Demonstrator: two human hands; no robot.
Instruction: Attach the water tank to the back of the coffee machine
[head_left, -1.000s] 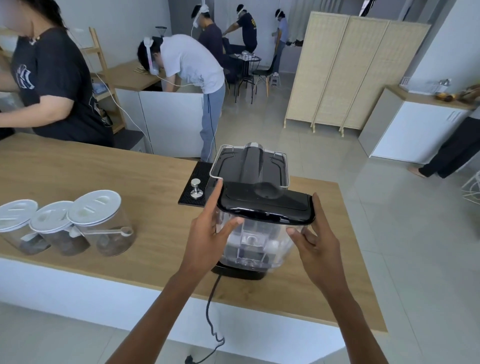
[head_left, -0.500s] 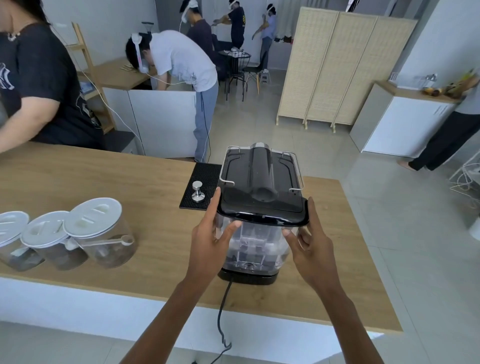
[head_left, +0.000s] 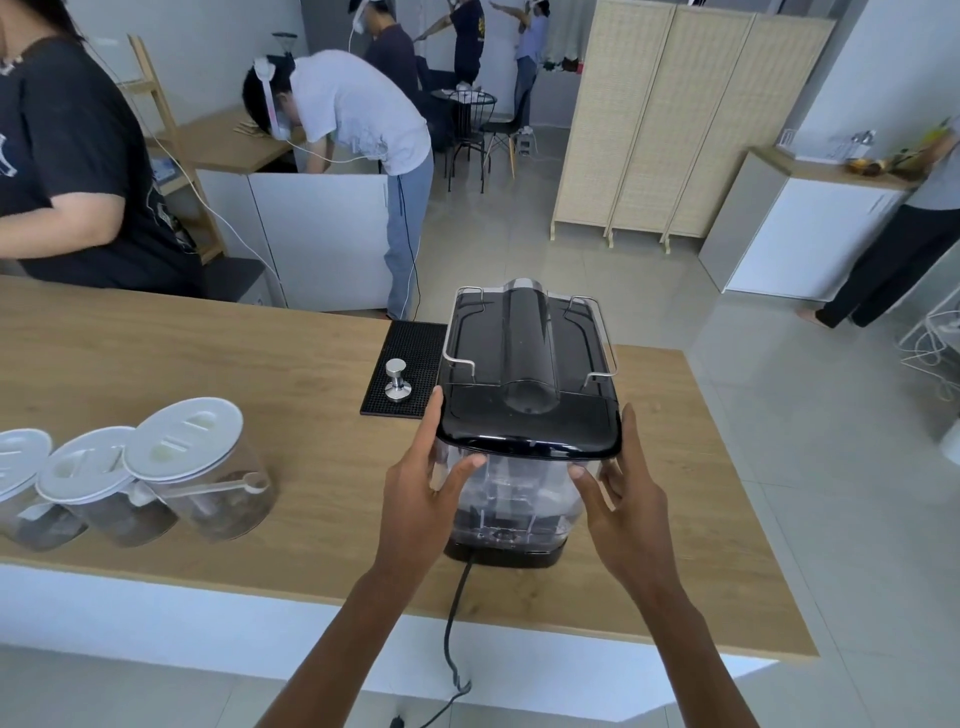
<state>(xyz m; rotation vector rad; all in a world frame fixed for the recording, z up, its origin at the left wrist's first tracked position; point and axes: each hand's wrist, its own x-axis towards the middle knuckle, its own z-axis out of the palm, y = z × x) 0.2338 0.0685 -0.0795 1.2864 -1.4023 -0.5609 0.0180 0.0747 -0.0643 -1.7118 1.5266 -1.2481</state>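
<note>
The black coffee machine (head_left: 524, 348) stands on the wooden counter (head_left: 208, 364) with its back toward me. Against that back sits the clear water tank (head_left: 511, 499) under a glossy black lid (head_left: 530, 423), level with the machine's top. My left hand (head_left: 421, 493) presses the tank's left side, thumb on the clear front wall. At the right side, my right hand (head_left: 618, 493) holds the tank with fingers spread along the wall. A black power cord (head_left: 452, 618) hangs from the machine's base over the counter edge.
A steel tamper (head_left: 397, 382) stands on a black rubber mat (head_left: 410, 364) left of the machine. Three lidded jars (head_left: 192, 473) of coffee sit at the counter's left. A person in a black shirt (head_left: 67, 156) stands behind the counter at far left; others work further back.
The tank has gone down and forward against the machine's back; its lid, tilted and raised before, now sits level with the top. Both hands stayed on its sides.
</note>
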